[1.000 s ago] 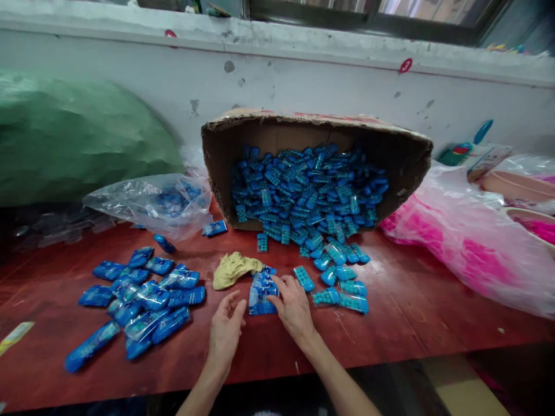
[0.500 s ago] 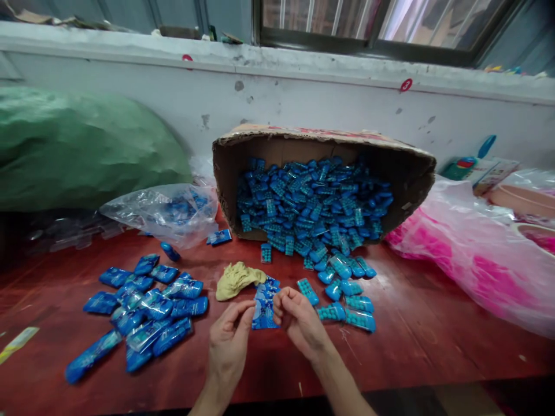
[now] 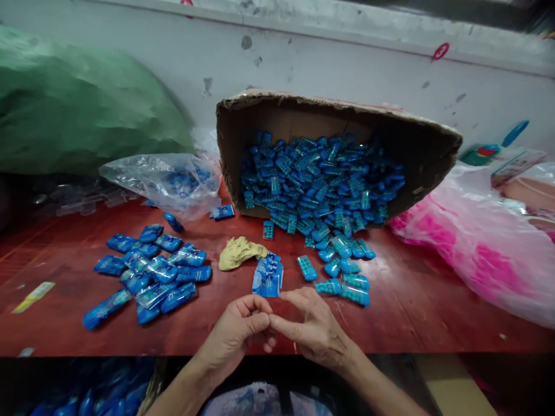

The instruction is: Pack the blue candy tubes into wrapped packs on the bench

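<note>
Two hands meet at 6 o'clock, near the table's front edge: the left hand (image 3: 236,332) and right hand (image 3: 314,329) touch fingertip to fingertip, fingers pinched together, though whether they clamp anything I cannot tell. Just beyond them, at 12 o'clock, lies the small stack of blue sachets (image 3: 267,277). Anything thin pinched there could, I judge, slip over the red table (image 3: 433,312) edge, since the hands work so near it. Both wrists angle inward, palms down.
</note>
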Demonstrator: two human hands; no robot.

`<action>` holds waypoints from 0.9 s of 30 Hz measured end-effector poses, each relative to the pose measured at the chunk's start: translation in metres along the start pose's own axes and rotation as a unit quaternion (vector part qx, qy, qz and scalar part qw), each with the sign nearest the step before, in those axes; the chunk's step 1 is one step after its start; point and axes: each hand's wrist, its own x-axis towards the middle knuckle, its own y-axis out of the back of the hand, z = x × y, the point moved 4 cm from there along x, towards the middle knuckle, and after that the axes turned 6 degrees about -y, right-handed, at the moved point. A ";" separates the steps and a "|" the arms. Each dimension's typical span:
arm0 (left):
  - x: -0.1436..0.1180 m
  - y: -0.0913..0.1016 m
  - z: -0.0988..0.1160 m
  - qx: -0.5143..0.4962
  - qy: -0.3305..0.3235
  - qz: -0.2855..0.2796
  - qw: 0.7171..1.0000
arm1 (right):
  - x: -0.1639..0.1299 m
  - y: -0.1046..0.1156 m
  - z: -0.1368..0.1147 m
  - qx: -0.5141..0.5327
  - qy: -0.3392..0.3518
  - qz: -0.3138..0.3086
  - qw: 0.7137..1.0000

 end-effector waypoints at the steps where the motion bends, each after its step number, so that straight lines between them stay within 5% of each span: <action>1: -0.001 0.001 0.000 0.010 0.004 -0.003 1.000 | 0.000 0.001 -0.001 -0.030 0.012 -0.027 0.999; 7: -0.006 0.003 0.005 0.070 0.011 -0.033 0.997 | 0.009 0.011 -0.007 -0.115 0.094 -0.096 0.984; 17: -0.007 0.011 0.008 0.161 0.027 -0.038 0.986 | 0.017 0.020 -0.012 -0.063 0.135 -0.126 0.981; 24: -0.010 0.009 0.016 0.268 -0.051 0.016 0.962 | 0.008 0.017 -0.011 0.117 -0.009 -0.106 0.987; 27: -0.014 0.007 0.023 0.355 -0.128 0.050 0.925 | 0.004 0.012 -0.015 0.289 -0.137 -0.017 0.947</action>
